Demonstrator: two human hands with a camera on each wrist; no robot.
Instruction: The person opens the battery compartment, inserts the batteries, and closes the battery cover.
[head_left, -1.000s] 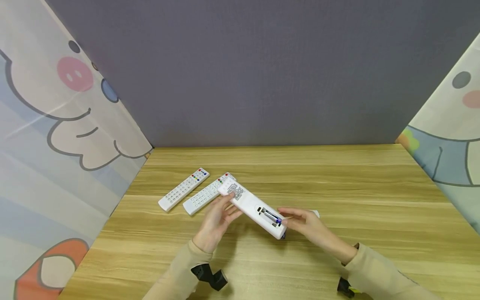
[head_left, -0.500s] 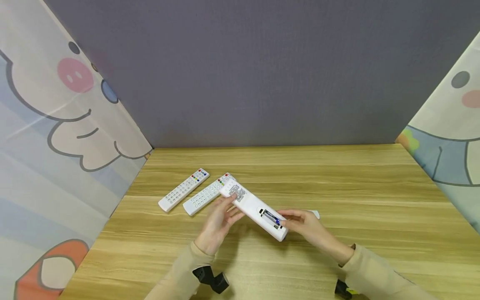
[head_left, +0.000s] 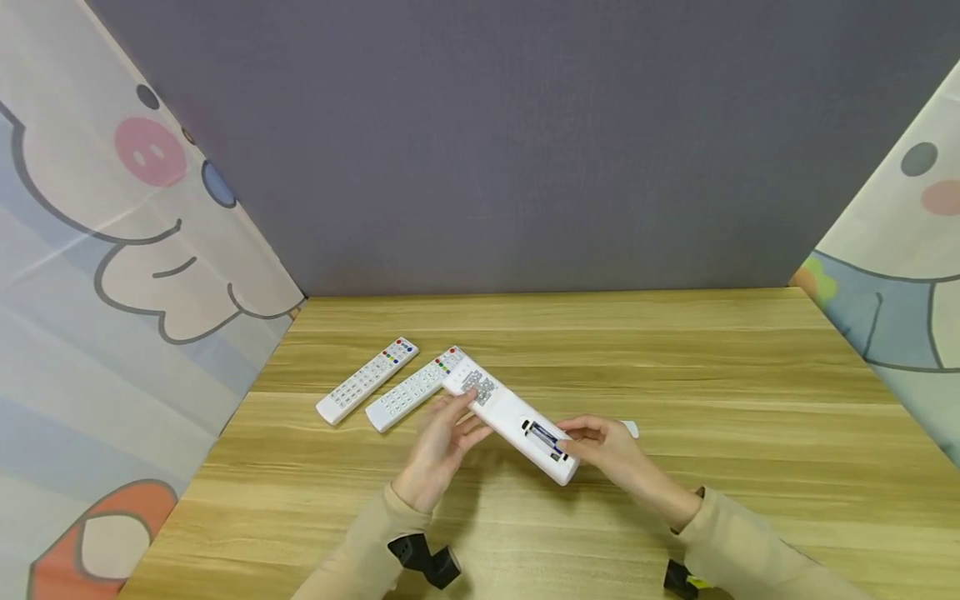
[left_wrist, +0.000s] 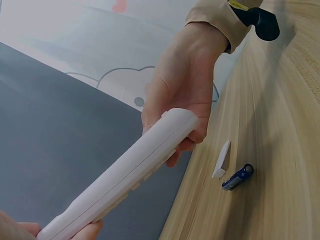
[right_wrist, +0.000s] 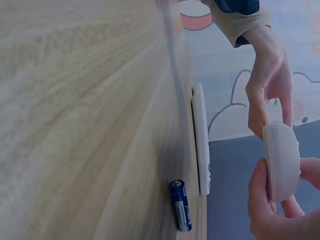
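Note:
A white remote control (head_left: 510, 417) is held back side up above the table, its battery compartment uncovered. My left hand (head_left: 438, 450) grips its labelled end, thumb on the back and fingers beneath. A blue battery (head_left: 545, 437) lies in the compartment. My right hand (head_left: 611, 450) holds the other end, thumb at the battery's lower end and fingers around the remote's side and underside. On the table below, another blue battery (left_wrist: 238, 177) shows in both wrist views. Near it is a small white battery cover (left_wrist: 221, 160), mostly hidden behind the right hand in the head view.
Two more white remotes, a left one (head_left: 367, 381) and a right one (head_left: 415, 390), lie buttons up on the wooden table (head_left: 712, 358). A grey panel (head_left: 547, 150) stands along the back, with cartoon-printed cloth (head_left: 150, 275) at the sides.
The remote has shifted slightly right and down with both hands. The battery in it sits flatter under the right thumb. The loose battery has gone out of sight behind the remote.

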